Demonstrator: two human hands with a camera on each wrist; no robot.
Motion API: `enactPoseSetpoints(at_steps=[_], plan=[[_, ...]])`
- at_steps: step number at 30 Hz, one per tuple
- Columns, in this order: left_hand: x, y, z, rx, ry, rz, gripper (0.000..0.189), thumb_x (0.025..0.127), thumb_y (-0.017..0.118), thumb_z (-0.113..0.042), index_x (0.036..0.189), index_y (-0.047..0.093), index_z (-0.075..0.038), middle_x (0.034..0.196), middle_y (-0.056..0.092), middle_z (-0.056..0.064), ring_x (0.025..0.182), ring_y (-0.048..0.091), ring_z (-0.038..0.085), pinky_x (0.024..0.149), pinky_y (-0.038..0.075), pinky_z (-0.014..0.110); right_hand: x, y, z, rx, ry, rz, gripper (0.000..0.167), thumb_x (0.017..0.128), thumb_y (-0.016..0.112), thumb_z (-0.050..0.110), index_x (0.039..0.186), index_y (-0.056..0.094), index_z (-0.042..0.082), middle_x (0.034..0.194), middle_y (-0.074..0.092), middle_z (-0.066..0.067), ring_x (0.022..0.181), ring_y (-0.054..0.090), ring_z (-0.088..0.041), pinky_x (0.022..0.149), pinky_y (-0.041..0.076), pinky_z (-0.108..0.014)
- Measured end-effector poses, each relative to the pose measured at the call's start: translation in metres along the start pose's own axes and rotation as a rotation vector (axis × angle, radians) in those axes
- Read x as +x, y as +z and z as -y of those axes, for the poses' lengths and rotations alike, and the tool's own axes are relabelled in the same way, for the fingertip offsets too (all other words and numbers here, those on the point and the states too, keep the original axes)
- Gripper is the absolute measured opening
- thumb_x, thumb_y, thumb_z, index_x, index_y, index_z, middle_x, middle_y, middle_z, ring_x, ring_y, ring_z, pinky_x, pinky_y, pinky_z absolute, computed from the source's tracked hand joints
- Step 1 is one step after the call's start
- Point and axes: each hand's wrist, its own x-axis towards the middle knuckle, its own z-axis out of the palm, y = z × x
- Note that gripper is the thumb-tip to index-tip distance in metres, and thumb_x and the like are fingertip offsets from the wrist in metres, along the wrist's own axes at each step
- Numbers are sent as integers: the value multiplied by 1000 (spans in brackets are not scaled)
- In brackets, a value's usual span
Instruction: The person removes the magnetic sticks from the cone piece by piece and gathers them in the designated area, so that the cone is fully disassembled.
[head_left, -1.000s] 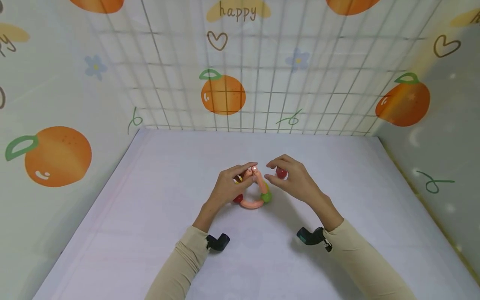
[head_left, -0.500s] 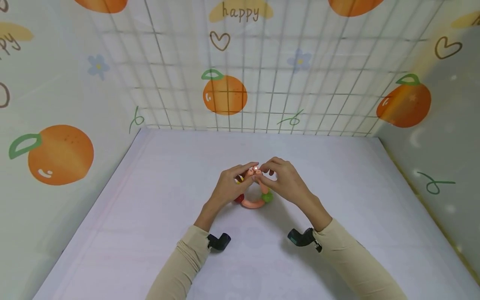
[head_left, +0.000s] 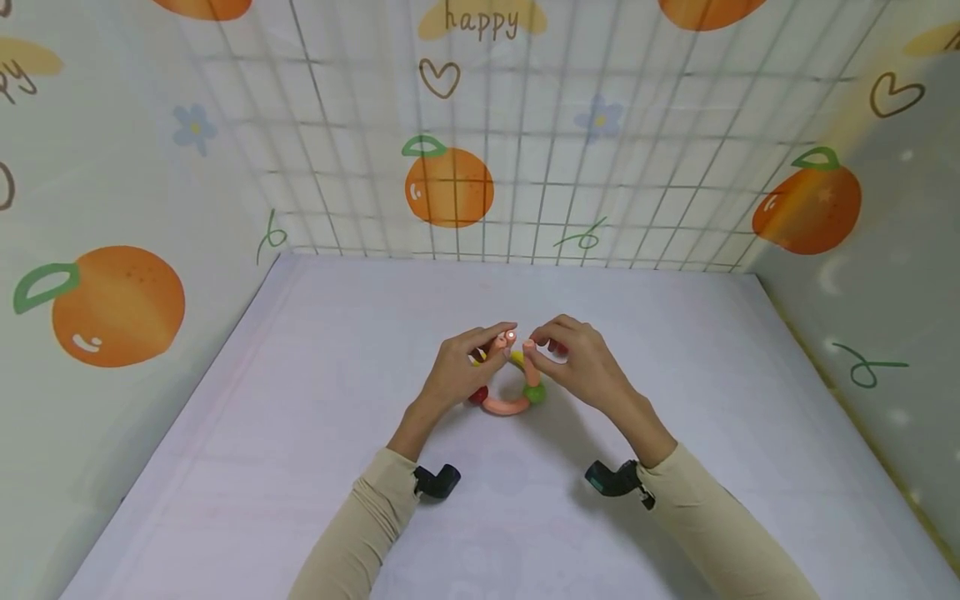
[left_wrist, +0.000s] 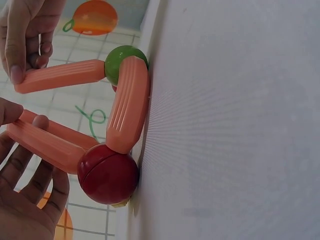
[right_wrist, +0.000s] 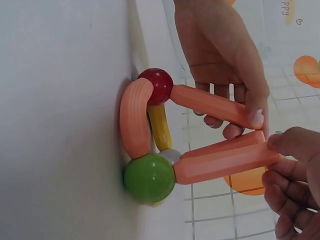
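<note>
A toy frame of balls and orange rods stands on the table between the hands. Its base has a red ball [left_wrist: 107,175], a green ball [right_wrist: 150,177], a greyish ball [right_wrist: 171,156], a curved orange rod [head_left: 505,407] and a yellow rod [right_wrist: 160,127]. My left hand [head_left: 453,367] pinches the upper end of the straight rod [left_wrist: 50,145] above the red ball. A further orange rod [right_wrist: 220,145] rises behind, its top close to the left fingers. My right hand [head_left: 588,358] pinches the tip of the rod [head_left: 531,367] on the green ball.
The white tabletop [head_left: 300,500] spreads around the frame. A printed curtain over a wire grid [head_left: 517,192] closes off the back, with printed walls at both sides. Small black cameras [head_left: 438,482] are strapped to the wrists.
A red ball seen at the right hand earlier no longer shows there. My right hand came in to the rods, then drew the green ball's rod tip rightward. The left hand stays put.
</note>
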Motion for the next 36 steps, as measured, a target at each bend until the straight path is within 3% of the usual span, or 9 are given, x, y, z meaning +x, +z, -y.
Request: enactPoseSetpoints(at_steps=[9, 17, 24, 30, 36], plan=[[0, 0, -2, 4, 0, 6, 36, 96, 69, -22, 132, 68, -21, 104, 70, -9, 82, 59, 9, 73, 54, 31, -12, -8, -5, -9, -4, -42, 13, 89, 79, 19, 96, 73, 11, 93, 65, 2, 82, 57, -12, 71, 50, -31], [0, -1, -5, 6, -9, 8, 37, 96, 69, -22, 133, 67, -25, 106, 70, -6, 83, 59, 11, 73, 53, 31, -20, -12, -10, -4, -22, -85, 12, 88, 79, 14, 96, 72, 10, 90, 65, -4, 83, 58, -16, 73, 47, -30], [-2, -1, -4, 10, -30, 15, 38, 96, 69, -22, 133, 67, -25, 108, 70, -5, 83, 59, 12, 74, 54, 32, -31, -16, -16, 4, -10, -95, 15, 87, 80, 15, 101, 73, 11, 96, 65, 4, 85, 57, -15, 69, 44, -25], [-2, -1, -4, 14, -38, 13, 38, 96, 69, -22, 134, 67, -26, 112, 70, -6, 85, 59, 12, 75, 54, 30, -40, -21, -20, -6, 54, -92, 18, 87, 81, 18, 102, 73, 14, 99, 65, 8, 86, 58, -13, 63, 44, -25], [-2, 0, -4, 25, -42, 12, 38, 96, 69, -23, 134, 66, -28, 109, 69, -7, 84, 59, 12, 74, 54, 29, -47, -25, -25, 2, 71, -98, 18, 86, 81, 17, 102, 73, 16, 98, 65, 9, 85, 58, -13, 68, 46, -30]])
